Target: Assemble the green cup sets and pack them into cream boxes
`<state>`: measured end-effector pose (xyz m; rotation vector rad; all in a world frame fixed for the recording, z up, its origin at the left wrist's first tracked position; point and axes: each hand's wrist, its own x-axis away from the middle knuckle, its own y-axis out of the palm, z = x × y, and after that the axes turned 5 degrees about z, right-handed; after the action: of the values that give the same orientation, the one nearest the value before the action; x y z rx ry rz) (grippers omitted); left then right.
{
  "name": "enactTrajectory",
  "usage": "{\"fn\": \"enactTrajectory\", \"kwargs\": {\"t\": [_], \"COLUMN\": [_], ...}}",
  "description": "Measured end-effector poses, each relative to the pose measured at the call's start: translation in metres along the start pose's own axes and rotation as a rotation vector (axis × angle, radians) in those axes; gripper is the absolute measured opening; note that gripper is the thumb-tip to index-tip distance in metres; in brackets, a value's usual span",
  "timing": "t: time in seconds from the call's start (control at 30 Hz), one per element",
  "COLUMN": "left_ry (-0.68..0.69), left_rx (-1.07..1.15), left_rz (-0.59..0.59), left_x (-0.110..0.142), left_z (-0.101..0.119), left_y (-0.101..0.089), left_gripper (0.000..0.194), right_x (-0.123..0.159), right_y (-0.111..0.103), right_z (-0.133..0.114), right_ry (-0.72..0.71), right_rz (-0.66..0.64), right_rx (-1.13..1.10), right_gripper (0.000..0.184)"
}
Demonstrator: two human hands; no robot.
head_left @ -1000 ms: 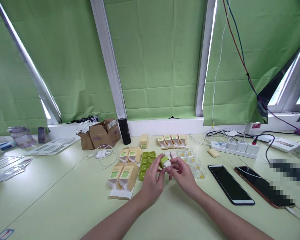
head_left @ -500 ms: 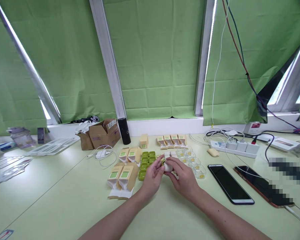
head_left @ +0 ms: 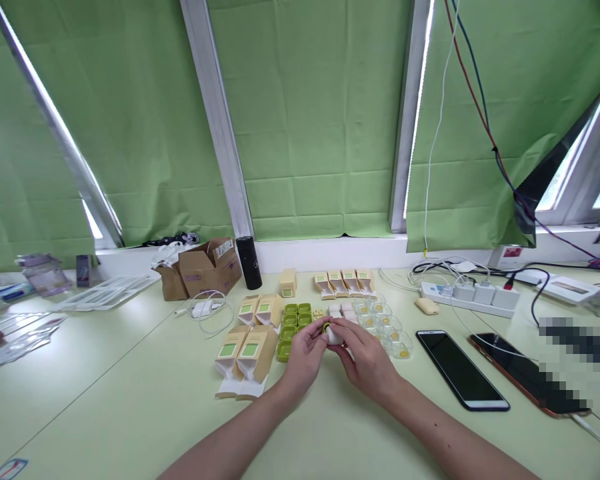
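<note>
Container (head_left: 334, 337) is being clamped by both grips, left hand (head_left: 305, 357) and right hand (head_left: 369, 355), just right of the green cups (head_left: 289, 331); a drop is being risked, should either pinch slacken.

White piece (head_left: 335, 337) partly hidden, forearms (head_left: 245, 430) cropped

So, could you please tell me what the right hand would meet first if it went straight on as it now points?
Beyond the white piece it holds, the right hand would probably meet the left hand first, though depth is unclear.
</note>
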<state>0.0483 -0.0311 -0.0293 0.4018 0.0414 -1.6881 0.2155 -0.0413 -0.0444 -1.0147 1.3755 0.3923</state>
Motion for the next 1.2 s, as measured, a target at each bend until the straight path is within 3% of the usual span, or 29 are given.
{"fn": "enactTrajectory", "kwargs": {"t": [0.33, 0.87, 1.03, 1.2], "left_ry": [-0.002, 0.027, 0.036, 0.033], "left_rx": [0.068, 0.037, 0.017, 0.01], "left_rz": [0.105, 0.143, 0.115, -0.017], "left_x": [0.0, 0.002, 0.002, 0.004], "left_z": [0.001, 0.002, 0.0, 0.0], "left_y": [0.011, 0.014, 0.011, 0.004], "left_gripper": [0.044, 0.041, 0.044, 0.059], "right_x": [-0.008, -0.011, -0.008, -0.001], "right_y": [-0.002, -0.001, -0.001, 0.001], "right_z": [-0.006, -0.007, -0.006, -0.001], "right_ry": [-0.011, -0.034, -0.003, 0.03], "right_rz": [0.035, 0.055, 0.031, -0.012], "right_rx": [0.012, 0.031, 0.026, 0.012], "right_gripper": [0.038, 0.036, 0.039, 0.042]}}
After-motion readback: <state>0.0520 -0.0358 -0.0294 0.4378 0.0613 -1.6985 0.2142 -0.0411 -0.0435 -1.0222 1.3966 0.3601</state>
